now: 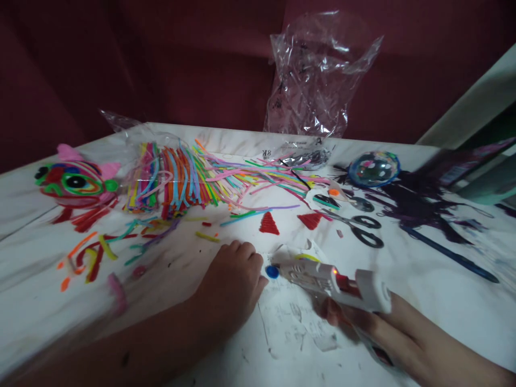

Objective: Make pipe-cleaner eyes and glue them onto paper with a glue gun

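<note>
My right hand (342,317) is wrapped round a white hot glue gun (314,277), which has an orange light lit on its side. The gun's nozzle points left and meets the edge of a small blue disc (272,272). Close on the disc's left is my left hand (236,279), fingers curled; what they hold, if anything, is hidden. Beneath the gun lies a sheet of paper (296,317) with marks on it. A yellow strip (307,257) shows behind the gun. Two red triangles of coiled pipe cleaner (269,224) rest beyond my hands.
At the left sits a colourful pipe-cleaner fish (76,180). Bundles of pipe cleaners (181,177) stretch across the back, with cut scraps (92,258) before them. Scissors (358,226), a clear dome (373,168), a dark pen (451,255) and a plastic bag (314,80) are farther right.
</note>
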A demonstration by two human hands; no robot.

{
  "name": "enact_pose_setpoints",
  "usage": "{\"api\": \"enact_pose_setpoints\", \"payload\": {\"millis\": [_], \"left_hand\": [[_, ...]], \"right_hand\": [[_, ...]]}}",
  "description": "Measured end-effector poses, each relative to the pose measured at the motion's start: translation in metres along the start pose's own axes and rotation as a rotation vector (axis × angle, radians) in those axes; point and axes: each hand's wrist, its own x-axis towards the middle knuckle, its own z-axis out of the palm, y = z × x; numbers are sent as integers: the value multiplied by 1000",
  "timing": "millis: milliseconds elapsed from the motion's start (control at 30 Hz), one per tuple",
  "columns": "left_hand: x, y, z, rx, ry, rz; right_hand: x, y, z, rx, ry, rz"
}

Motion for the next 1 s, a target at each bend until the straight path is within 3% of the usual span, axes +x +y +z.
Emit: {"api": "enact_pose_setpoints", "payload": {"millis": [133,333,500,667,833,1000], "left_hand": [[-1,0,0,-4,9,-2],[-2,1,1,0,14,-7],[-1,0,2,1,21,-6],[-1,0,2,3,20,-2],[0,1,0,9,3,-8],[0,0,1,6,14,-2]], "right_hand": [[0,-3,0,1,50,23],[2,1,-5,-91,-61,-48],[1,2,-3,-84,40,-39],[1,-1,-2,-71,-3,-64],[-1,-4,2,-36,122,9],[0,-4,1,-32,14,-5]]}}
